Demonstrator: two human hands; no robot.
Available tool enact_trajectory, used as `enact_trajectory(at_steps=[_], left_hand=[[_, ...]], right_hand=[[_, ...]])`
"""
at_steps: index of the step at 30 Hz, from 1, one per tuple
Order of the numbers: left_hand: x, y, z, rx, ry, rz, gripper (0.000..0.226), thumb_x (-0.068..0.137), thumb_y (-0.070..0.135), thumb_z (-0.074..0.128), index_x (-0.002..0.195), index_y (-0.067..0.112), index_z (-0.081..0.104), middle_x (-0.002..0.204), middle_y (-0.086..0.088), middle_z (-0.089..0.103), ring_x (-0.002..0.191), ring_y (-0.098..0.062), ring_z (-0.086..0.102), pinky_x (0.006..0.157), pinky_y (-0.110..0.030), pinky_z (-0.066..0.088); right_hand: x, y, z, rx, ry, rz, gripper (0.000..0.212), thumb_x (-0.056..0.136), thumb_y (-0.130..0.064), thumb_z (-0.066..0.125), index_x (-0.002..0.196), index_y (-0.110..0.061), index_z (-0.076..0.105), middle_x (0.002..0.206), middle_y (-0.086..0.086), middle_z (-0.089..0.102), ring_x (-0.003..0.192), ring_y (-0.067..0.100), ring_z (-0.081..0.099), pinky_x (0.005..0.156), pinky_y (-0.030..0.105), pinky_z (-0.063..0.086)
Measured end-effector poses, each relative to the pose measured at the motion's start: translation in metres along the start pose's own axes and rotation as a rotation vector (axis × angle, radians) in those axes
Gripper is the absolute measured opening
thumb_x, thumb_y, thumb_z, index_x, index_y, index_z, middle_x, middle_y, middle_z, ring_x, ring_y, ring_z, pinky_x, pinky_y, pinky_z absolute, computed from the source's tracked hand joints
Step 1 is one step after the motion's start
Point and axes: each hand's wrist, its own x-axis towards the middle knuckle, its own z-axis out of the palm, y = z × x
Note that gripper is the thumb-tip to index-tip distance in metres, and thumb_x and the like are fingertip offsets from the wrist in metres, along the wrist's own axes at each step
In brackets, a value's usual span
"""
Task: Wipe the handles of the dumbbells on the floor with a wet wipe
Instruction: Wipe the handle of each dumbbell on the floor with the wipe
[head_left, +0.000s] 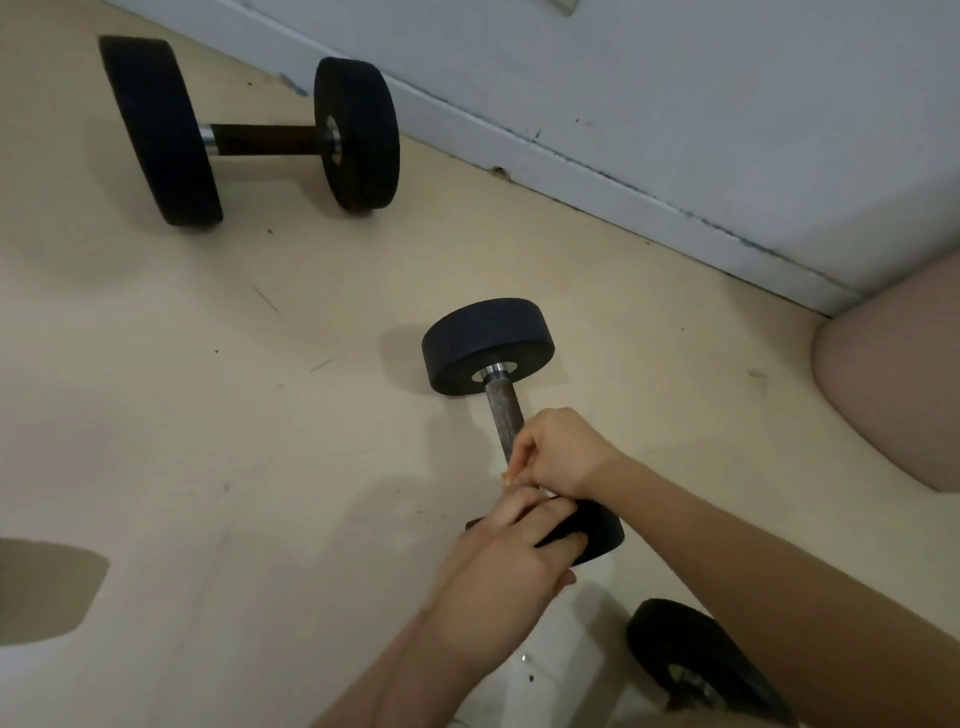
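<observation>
A black dumbbell (488, 353) lies on the beige floor in the middle, its rusty handle (503, 415) running toward me. My right hand (558, 452) is closed around the near part of that handle; a small yellowish scrap of wipe shows at its fingertips. My left hand (511, 561) rests on the dumbbell's near black weight (602, 530), gripping it. A second dumbbell (249, 137) lies at the top left near the wall. Part of a third dumbbell (691, 660) shows at the bottom right, behind my right forearm.
A pale grey wall with a baseboard (571, 171) runs diagonally across the top right. A pinkish padded object (893, 384) stands at the right edge. A white patch of floor (550, 670) lies under my arms. Dark specks are scattered over the floor.
</observation>
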Motion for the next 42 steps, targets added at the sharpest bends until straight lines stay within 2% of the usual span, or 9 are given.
enact_trajectory(at_steps=[3,10,15,20,25,30,36,40,42], left_hand=[[0.006,0.007,0.005,0.025,0.034,0.005,0.031,0.065,0.042,0.080,0.093,0.032,0.072,0.109,0.009,0.065,0.109,-0.014,0.045,0.080,-0.019,0.047],[0.016,0.014,0.018,0.045,0.066,0.018,0.033,0.071,0.035,0.076,0.103,0.029,0.070,0.113,0.008,0.063,0.109,-0.015,0.048,0.084,-0.028,0.050],[0.014,0.011,0.021,-0.009,0.041,0.041,0.032,0.084,0.030,0.057,0.116,0.030,0.060,0.129,0.006,0.057,0.116,-0.020,0.050,0.089,-0.033,0.051],[0.026,0.015,0.020,-0.022,-0.025,0.042,0.035,0.078,0.029,0.072,0.112,0.030,0.065,0.129,0.005,0.058,0.115,-0.022,0.052,0.084,-0.034,0.053],[0.025,0.013,0.014,-0.057,-0.048,0.023,0.037,0.070,0.040,0.077,0.105,0.040,0.066,0.125,0.014,0.059,0.112,-0.014,0.046,0.080,-0.018,0.049],[0.032,0.006,0.015,-0.089,-0.080,0.070,0.035,0.075,0.033,0.071,0.109,0.031,0.064,0.132,0.008,0.055,0.118,-0.015,0.041,0.098,-0.019,0.037],[0.029,0.006,0.014,-0.118,-0.029,-0.036,0.031,0.074,0.039,0.060,0.104,0.037,0.063,0.118,0.003,0.048,0.101,-0.017,0.042,0.075,-0.031,0.052],[0.039,0.013,0.021,-0.049,-0.023,-0.016,0.033,0.074,0.035,0.073,0.106,0.034,0.068,0.114,0.000,0.055,0.100,-0.019,0.045,0.073,-0.027,0.053],[0.044,0.017,0.026,-0.020,-0.028,-0.005,0.036,0.072,0.037,0.076,0.107,0.031,0.069,0.115,0.000,0.058,0.102,-0.019,0.047,0.075,-0.027,0.053]], right_hand=[[0.001,0.012,-0.006,-0.029,-0.038,-0.006,0.008,0.070,-0.020,0.080,0.066,-0.023,0.074,0.064,-0.015,0.062,0.063,0.002,0.060,0.066,0.018,0.048],[0.035,0.008,0.000,-0.083,0.464,-0.126,0.008,0.084,-0.019,0.066,0.083,-0.015,0.073,0.089,0.001,0.062,0.076,0.018,0.060,0.072,0.029,0.050],[0.008,0.037,0.000,0.049,0.227,-0.037,0.015,0.078,-0.028,0.073,0.066,-0.024,0.066,0.067,-0.010,0.057,0.066,0.011,0.058,0.066,0.024,0.047],[0.045,0.033,-0.015,0.172,0.488,-0.044,0.009,0.083,-0.011,0.067,0.076,-0.017,0.066,0.075,-0.002,0.063,0.070,0.012,0.059,0.067,0.026,0.050],[0.007,0.055,-0.002,0.164,0.228,-0.043,0.012,0.079,-0.015,0.072,0.071,-0.019,0.064,0.065,-0.011,0.058,0.059,0.002,0.052,0.055,0.010,0.034],[0.046,0.041,-0.020,0.311,0.483,-0.012,0.008,0.082,-0.012,0.070,0.074,-0.012,0.067,0.066,-0.005,0.060,0.061,0.007,0.053,0.057,0.014,0.037],[0.002,0.069,-0.010,0.350,0.124,0.052,0.024,0.073,-0.002,0.075,0.060,-0.017,0.062,0.059,-0.003,0.061,0.054,0.009,0.059,0.053,0.016,0.048],[0.042,0.052,-0.025,0.315,0.458,0.043,0.013,0.079,-0.007,0.070,0.069,-0.015,0.066,0.069,-0.004,0.061,0.065,0.009,0.057,0.063,0.020,0.044],[0.038,0.059,-0.022,0.292,0.431,0.037,0.012,0.080,-0.007,0.069,0.070,-0.014,0.066,0.071,-0.003,0.062,0.067,0.011,0.056,0.063,0.023,0.044]])
